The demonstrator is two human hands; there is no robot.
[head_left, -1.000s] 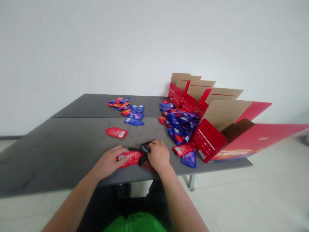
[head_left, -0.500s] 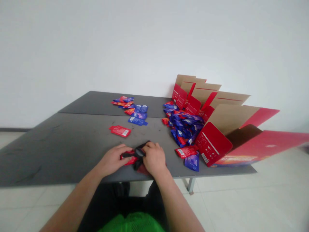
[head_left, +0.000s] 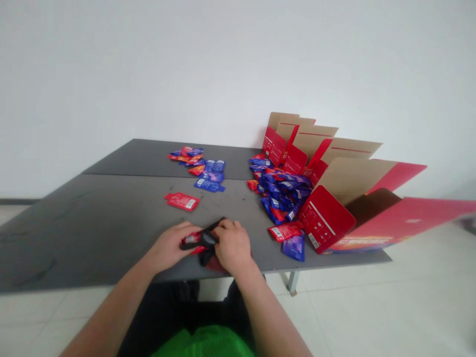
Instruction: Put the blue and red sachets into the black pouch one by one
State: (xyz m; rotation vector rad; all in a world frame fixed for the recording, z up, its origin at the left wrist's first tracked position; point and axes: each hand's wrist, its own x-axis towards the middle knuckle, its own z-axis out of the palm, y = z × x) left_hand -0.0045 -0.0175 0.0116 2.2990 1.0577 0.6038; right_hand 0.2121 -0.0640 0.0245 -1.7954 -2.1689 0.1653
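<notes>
Clenching red sachet (head_left: 192,238) and black strip (head_left: 208,244) between left hand (head_left: 167,248) and right hand (head_left: 232,245)

We identify a red sachet (head_left: 192,238) with a white label patch, crossed by a black strip (head_left: 208,239). A loose red sachet (head_left: 182,201) shows a white barcode patch against the dark grey table (head_left: 111,223). The blue sachets (head_left: 209,185) carry white label bands. The mixed heap (head_left: 282,196) combines blue-violet and red packets. The carton (head_left: 325,218) is red with white markings outside; its flaps (head_left: 353,173) are plain kraft brown with a thin red line. We also note a green mesh garment (head_left: 203,344) and black trousers (head_left: 167,307).
</notes>
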